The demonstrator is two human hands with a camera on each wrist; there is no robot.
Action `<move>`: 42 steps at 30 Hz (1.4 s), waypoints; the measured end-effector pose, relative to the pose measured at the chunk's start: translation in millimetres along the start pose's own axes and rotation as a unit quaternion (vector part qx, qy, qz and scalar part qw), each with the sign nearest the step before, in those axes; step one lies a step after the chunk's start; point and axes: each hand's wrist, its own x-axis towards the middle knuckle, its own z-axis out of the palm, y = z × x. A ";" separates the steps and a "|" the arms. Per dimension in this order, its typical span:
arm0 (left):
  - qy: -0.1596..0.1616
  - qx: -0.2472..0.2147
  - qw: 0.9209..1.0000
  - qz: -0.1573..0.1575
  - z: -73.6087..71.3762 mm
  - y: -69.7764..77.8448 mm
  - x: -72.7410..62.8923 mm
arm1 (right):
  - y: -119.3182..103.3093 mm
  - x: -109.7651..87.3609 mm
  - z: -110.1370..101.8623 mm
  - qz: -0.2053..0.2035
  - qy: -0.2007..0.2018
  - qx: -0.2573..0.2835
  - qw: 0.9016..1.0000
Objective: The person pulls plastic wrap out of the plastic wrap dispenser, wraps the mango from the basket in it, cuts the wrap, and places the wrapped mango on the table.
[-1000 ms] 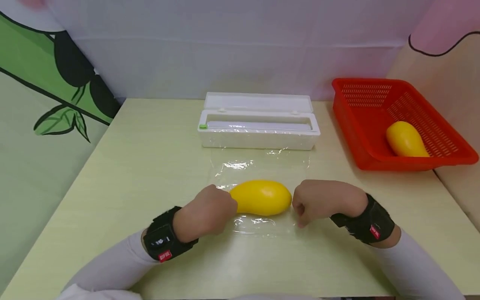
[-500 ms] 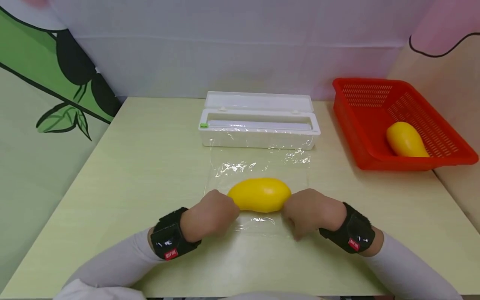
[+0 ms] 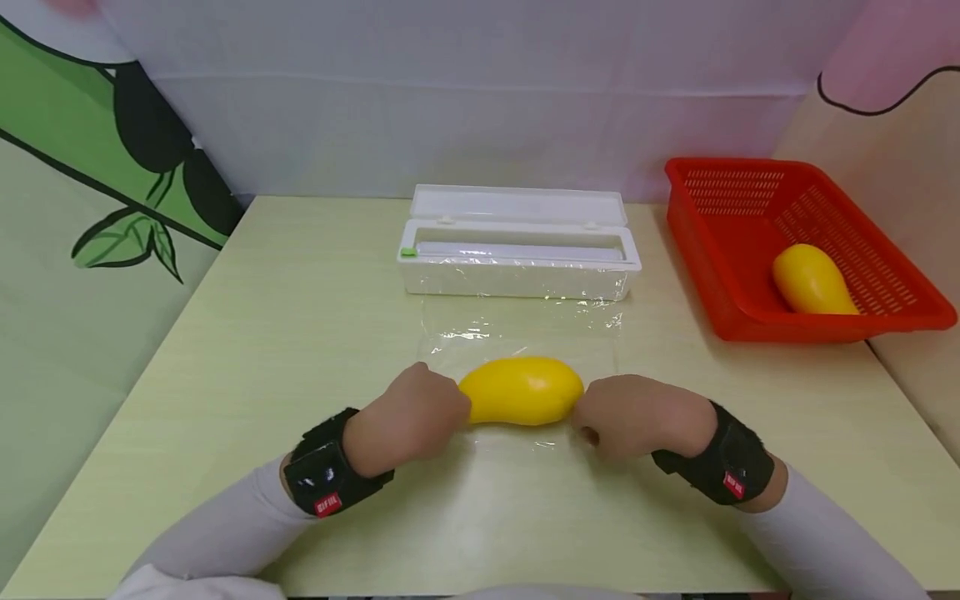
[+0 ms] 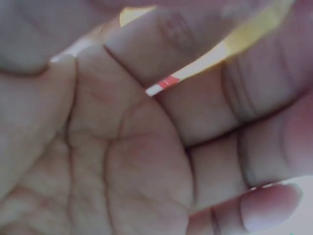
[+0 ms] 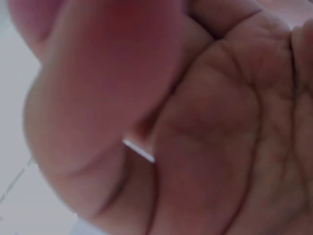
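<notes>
A smooth yellow mango (image 3: 522, 391) lies sideways on a sheet of clear plastic wrap (image 3: 467, 335). The sheet runs forward from a white wrap dispenser (image 3: 517, 279), whose lid stands up at the back. At the mango's left end my left hand (image 3: 412, 417) pinches the near part of the wrap, fingers curled and knuckles up. My right hand (image 3: 637, 417) does likewise at the right end, its fingers beside the fruit. In both wrist views the curled fingers and palm fill most of the picture; the fingertips' grip on the film is largely hidden.
To the back right stands a red plastic basket (image 3: 738, 242) with another yellow mango (image 3: 812, 279) inside. A green slider (image 3: 408, 252) sits at the dispenser's left end. A pale cloth wall (image 3: 450, 125) closes off the back of the light table (image 3: 300, 333).
My right hand came left to the mango's end, then shifted slightly right and up. My left hand dipped toward me and rose again. The wrap's near part has drawn closer to the mango.
</notes>
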 end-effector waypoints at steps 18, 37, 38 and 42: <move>0.008 -0.005 1.000 -0.023 -10.6 -31.0 18.9 | 18.2 2.4 -19.3 -0.046 0.202 -0.059 0.977; 0.178 -0.038 0.983 -0.036 4.3 -39.6 42.3 | 29.9 26.0 -14.0 -0.084 0.340 -0.029 0.936; 0.187 -0.040 0.981 -0.036 5.5 -40.1 43.6 | 29.9 26.4 -13.6 -0.083 0.343 -0.019 0.936; 0.212 -0.056 0.975 -0.036 9.7 -42.0 48.8 | 30.2 28.7 -12.6 -0.064 0.362 0.006 0.930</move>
